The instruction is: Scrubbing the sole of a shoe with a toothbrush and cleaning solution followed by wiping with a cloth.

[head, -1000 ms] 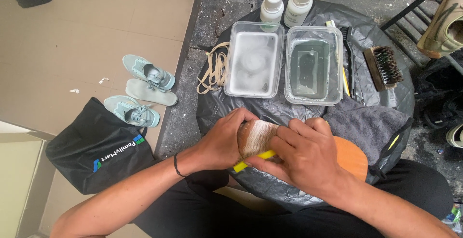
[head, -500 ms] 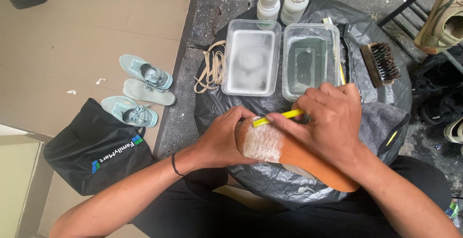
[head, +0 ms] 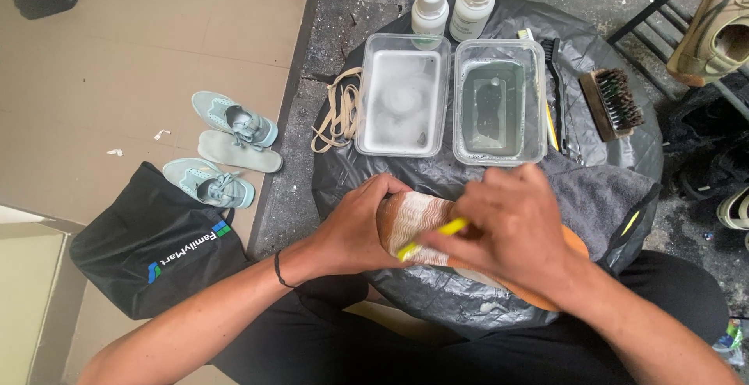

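Now the right hand (head: 515, 229), gripping a yellow brush (head: 431, 238), has slid back down onto the soapy insole (head: 413, 225); the left hand (head: 355, 233) clasps its end.

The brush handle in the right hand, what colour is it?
Yellow; the brush handle shows best in the head view.

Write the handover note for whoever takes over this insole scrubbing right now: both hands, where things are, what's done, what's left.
Left hand: grips the toe end of the orange foam insole, held over the black plastic sheet.
Right hand: holds the yellow-handled small brush against the insole.
Done: toe end is white with lather.
Left: the orange heel end, mostly hidden by the right hand, shows no lather.
Nearby: clear tub of soapy water, clear tub of clearer water, grey towel, wooden bristle brush.
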